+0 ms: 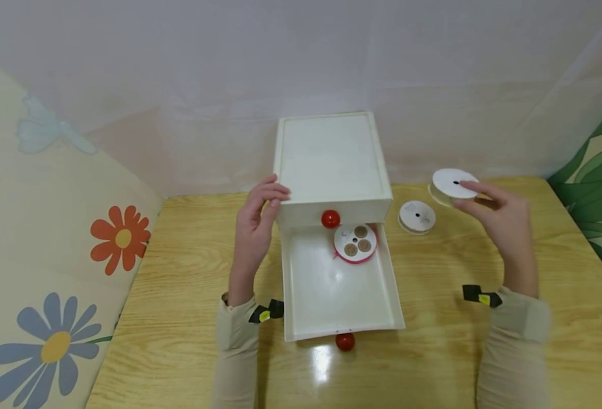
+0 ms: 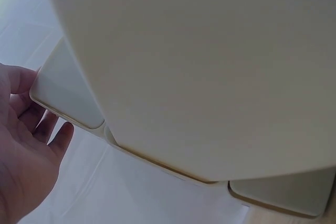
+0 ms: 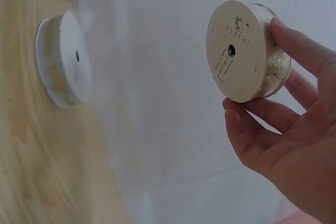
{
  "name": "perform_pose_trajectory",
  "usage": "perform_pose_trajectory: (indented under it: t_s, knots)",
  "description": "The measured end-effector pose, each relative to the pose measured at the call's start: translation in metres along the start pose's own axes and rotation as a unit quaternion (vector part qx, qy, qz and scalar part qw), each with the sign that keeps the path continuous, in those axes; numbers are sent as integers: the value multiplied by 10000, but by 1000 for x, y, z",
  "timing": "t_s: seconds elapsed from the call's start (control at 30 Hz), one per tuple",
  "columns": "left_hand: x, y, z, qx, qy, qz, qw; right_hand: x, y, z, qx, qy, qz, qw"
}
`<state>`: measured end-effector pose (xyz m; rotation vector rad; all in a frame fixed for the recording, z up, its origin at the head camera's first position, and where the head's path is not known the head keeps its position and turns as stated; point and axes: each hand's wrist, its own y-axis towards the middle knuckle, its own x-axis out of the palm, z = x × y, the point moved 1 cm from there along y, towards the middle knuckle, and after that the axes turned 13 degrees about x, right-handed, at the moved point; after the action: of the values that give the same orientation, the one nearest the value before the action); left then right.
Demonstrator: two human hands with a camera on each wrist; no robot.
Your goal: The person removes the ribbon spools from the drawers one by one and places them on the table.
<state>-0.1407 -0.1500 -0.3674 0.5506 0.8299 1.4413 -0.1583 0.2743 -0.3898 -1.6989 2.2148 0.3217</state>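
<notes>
My right hand [image 1: 505,218] grips a white ribbon spool [image 3: 236,53] by its edge, thumb and fingers on either side, raised off the table in the right wrist view. Printed lettering shows on the spool's flat face there. A second white spool [image 1: 417,217] lies on the table just left of it. At the left front corner of a white drawer cabinet [image 1: 331,156], my left hand [image 1: 256,224] rests its fingers on the top edge. The lower drawer [image 1: 331,295] is pulled out, and a spool with a pink-red rim [image 1: 355,243] lies at its back right.
A red knob [image 1: 330,218] sits on the closed upper drawer, and another red knob [image 1: 345,342] on the front of the lower one. Behind the wooden table [image 1: 449,352] hangs a pale cloth [image 1: 219,85]. Flower-painted panels [image 1: 55,346] stand at the sides.
</notes>
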Motion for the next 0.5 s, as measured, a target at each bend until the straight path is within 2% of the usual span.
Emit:
perform_pose_trajectory:
  t_s: [0.13, 0.5]
  knots:
    - [0, 0, 0, -6, 19, -10, 10000, -1, 6, 9, 355, -245, -125, 9990]
    - [0, 0, 0, 27, 14, -43, 10000, -4, 18, 31, 861, -635, -157, 9941]
